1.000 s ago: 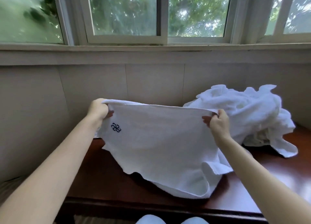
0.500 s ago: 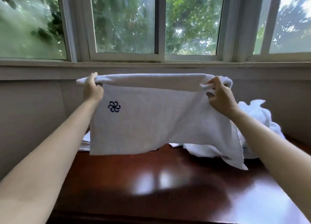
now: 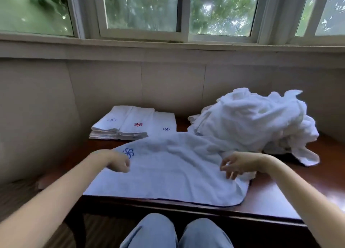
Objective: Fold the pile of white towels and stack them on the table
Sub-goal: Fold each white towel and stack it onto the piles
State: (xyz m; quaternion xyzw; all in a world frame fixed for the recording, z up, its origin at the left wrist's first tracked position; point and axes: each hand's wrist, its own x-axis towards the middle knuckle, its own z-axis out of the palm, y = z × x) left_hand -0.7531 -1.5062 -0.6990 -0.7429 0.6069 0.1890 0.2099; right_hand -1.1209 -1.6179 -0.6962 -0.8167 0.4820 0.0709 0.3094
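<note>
A white towel with a blue flower mark lies spread across the front of the dark wooden table, its near edge along the table's front. My left hand rests on the towel's left side beside the mark, fingers loosely curled. At the towel's right side my right hand touches the cloth with relaxed, spread fingers. A rumpled pile of white towels sits at the back right. Folded towels are stacked in a row at the back left.
A panelled wall and a window sill close off the table's far side. My knees in blue trousers show below the table's front edge. Bare wood shows at the front right corner.
The towel was held up stretched between both hands; now it lies flat on the table. Both hands have come down and loosened on it. The folded stacks have come into view.
</note>
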